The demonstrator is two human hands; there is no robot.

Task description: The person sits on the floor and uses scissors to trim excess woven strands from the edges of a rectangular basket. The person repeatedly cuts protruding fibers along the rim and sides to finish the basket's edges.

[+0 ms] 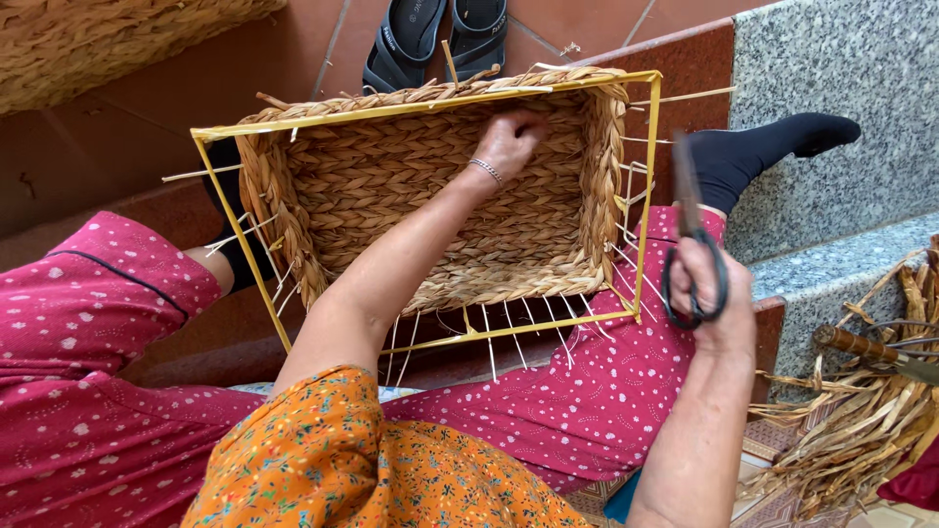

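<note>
at the right of the frame the right hand (712, 293) has its fingers closed through the handles of black scissors (691, 235), blades pointing up. in the centre a woven basket (430, 191) in a yellow wire frame (245, 249) lies on the lap. the left hand (509, 142) reaches inside it, fingers curled against the far wall. black sandals (435, 39) lie at the upper middle.

Black sandals (437, 39) on floor; dried straw pile (861, 420) right.
</note>
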